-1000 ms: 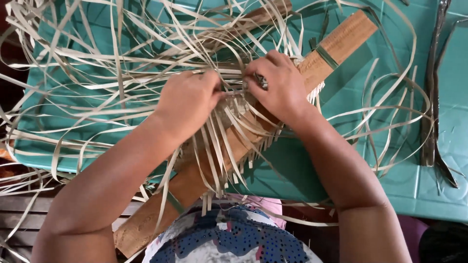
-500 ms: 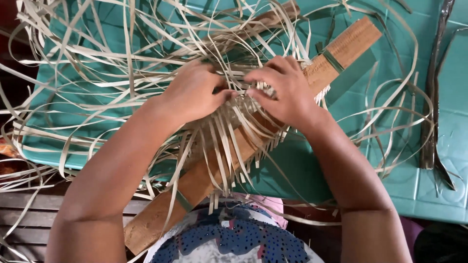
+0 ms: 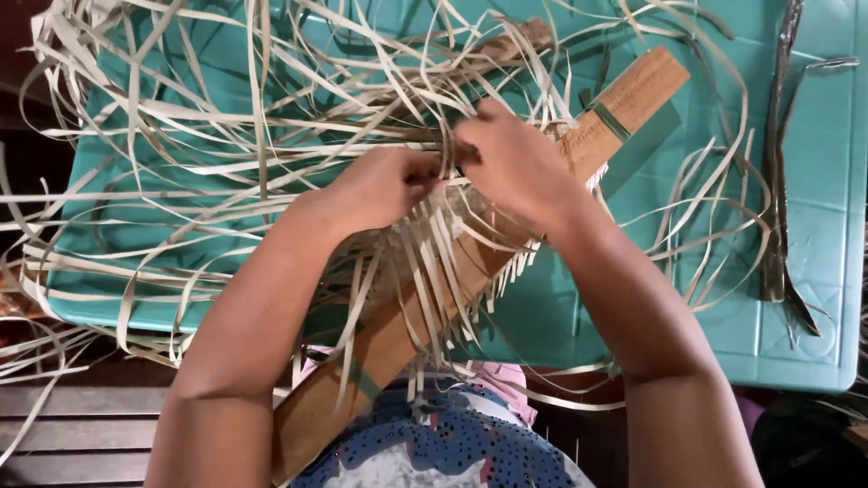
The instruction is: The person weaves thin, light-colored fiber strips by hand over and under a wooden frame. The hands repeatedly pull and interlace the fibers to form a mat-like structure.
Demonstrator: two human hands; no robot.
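Centre frame: left hand (image 3: 384,185) and right hand (image 3: 515,163), now closer together, pinch pale strips (image 3: 434,244) | wooden board (image 3: 470,271) shifted slightly | weaving continues.

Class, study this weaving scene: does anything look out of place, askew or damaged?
Nothing looks damaged. The wooden board lies diagonally across the teal table, its near end overhanging toward the person. Loose pale strips sprawl untidily over the table's edges. Both hands, left and right, pinch strips at the woven part.
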